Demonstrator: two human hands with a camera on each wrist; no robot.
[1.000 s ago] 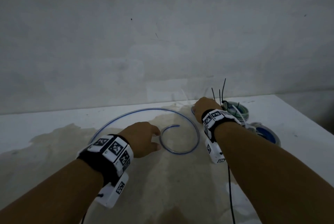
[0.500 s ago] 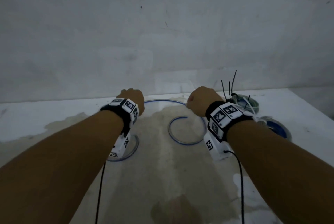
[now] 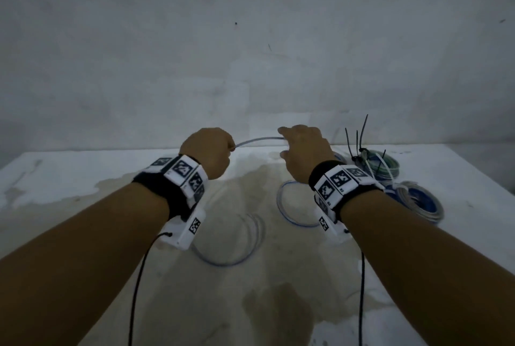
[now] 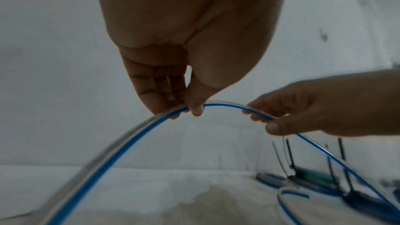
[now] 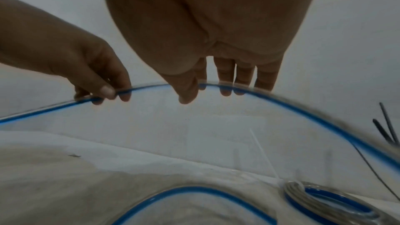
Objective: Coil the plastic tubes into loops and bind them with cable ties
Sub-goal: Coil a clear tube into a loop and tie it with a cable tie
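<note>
The white table had a big brown stain, and at its far right lay finished tube coils with black cable ties sticking up. A clear tube with a blue stripe arched up off the table, and its ends curled on the table below. The left hand pinched the tube with thumb and fingers, and just to the right of it the right hand pinched it too.
</note>
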